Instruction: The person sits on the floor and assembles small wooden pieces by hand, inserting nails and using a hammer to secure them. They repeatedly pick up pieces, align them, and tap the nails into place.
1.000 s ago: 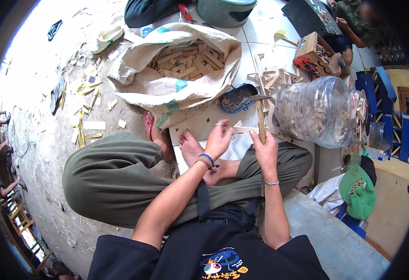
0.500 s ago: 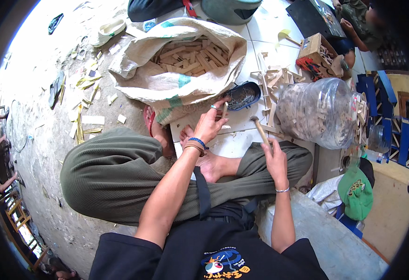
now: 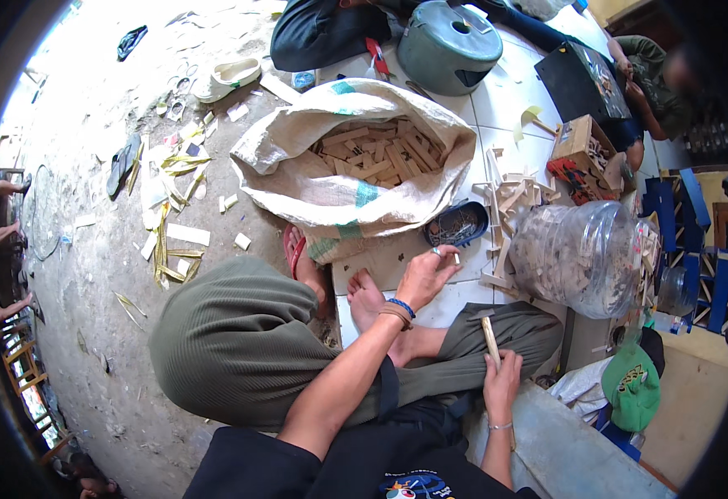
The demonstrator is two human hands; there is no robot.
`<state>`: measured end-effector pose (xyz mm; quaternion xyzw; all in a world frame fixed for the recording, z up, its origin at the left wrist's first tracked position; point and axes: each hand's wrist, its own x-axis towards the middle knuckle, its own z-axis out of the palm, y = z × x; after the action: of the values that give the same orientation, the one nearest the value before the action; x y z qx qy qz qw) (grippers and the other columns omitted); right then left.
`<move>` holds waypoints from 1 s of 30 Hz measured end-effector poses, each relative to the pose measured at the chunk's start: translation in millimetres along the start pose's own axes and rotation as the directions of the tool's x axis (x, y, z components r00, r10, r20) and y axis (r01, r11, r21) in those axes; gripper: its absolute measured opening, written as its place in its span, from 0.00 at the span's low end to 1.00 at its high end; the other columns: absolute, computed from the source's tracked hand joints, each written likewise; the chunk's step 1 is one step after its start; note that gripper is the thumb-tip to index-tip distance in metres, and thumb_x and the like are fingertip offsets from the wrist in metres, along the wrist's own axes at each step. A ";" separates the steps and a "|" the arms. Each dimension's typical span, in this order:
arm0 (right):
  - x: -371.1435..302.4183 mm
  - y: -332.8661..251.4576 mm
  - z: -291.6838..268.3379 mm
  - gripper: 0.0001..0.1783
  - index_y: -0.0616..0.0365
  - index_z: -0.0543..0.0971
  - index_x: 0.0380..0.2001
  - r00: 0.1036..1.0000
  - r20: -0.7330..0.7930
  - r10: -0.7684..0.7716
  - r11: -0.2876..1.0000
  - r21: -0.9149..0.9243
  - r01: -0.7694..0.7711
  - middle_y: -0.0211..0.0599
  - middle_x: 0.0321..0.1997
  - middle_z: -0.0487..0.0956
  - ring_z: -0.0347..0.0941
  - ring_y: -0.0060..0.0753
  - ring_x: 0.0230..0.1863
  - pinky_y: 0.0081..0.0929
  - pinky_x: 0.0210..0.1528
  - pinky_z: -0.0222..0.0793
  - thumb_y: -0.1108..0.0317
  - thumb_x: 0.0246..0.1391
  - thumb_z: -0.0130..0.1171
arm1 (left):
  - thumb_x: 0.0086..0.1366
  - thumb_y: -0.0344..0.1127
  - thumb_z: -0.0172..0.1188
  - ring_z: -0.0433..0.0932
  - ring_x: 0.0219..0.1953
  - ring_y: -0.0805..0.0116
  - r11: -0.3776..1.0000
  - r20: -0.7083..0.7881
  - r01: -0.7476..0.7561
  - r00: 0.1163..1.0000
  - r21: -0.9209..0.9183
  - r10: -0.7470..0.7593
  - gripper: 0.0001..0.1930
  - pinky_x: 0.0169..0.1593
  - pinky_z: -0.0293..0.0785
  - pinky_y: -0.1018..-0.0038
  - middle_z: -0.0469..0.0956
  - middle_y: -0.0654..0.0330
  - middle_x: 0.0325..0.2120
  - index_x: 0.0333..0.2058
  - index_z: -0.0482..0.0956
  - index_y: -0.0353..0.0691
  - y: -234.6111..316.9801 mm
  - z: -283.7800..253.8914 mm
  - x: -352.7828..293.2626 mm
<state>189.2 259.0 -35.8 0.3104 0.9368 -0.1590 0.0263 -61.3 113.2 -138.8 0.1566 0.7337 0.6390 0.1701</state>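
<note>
a small pale piece (image 3: 456, 259) is pinched in the left hand's (image 3: 424, 279) fingers, near the blue tray (image 3: 483, 229); the hammer (image 3: 490, 339) is gripped by the right hand (image 3: 502, 381). seemingly joined strips (image 3: 514, 196) are noted; loose strips (image 3: 374, 158) are left in the sack (image 3: 285, 187).

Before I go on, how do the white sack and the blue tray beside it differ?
The sack is large, the tray much smaller. The sack is pale, slack woven material; the tray is dark blue with a firm rim. The sack holds flat wood pieces, the tray thin nail-like bits. Both are open at the top.
</note>
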 end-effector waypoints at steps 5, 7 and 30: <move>-51.4 8.9 -26.0 0.17 0.64 0.74 0.42 0.980 0.090 0.178 0.984 -0.014 -0.177 0.54 0.43 0.75 0.74 0.63 0.45 0.51 0.49 0.70 0.60 0.66 0.65 | 0.67 0.38 0.73 0.88 0.45 0.55 0.994 -0.009 0.006 1.000 -0.107 -0.007 0.16 0.48 0.83 0.64 0.86 0.50 0.43 0.50 0.85 0.41 4.8 5.2 5.1; -55.8 13.1 -28.1 0.19 0.63 0.74 0.42 0.942 0.215 0.256 0.966 -0.104 -0.239 0.53 0.40 0.77 0.75 0.65 0.43 0.55 0.47 0.71 0.58 0.65 0.67 | 0.67 0.37 0.72 0.88 0.46 0.56 0.986 -0.002 0.001 1.000 -0.167 -0.001 0.15 0.48 0.83 0.63 0.86 0.50 0.45 0.50 0.85 0.41 4.6 9.6 7.0; 332.0 -273.8 127.4 0.15 0.54 0.86 0.49 0.680 0.341 -0.649 0.737 0.061 0.673 0.50 0.50 0.84 0.80 0.58 0.51 0.47 0.55 0.76 0.62 0.62 0.63 | 0.67 0.28 0.58 0.78 0.50 0.38 1.000 0.025 0.008 1.000 -0.004 -0.008 0.11 0.53 0.76 0.50 0.81 0.44 0.47 0.46 0.81 0.35 -14.7 16.1 -0.3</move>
<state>-246.3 202.1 -128.6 -0.0819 0.9710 -0.1764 0.1392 -54.0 125.3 -155.4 0.1613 0.7309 0.6378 0.1818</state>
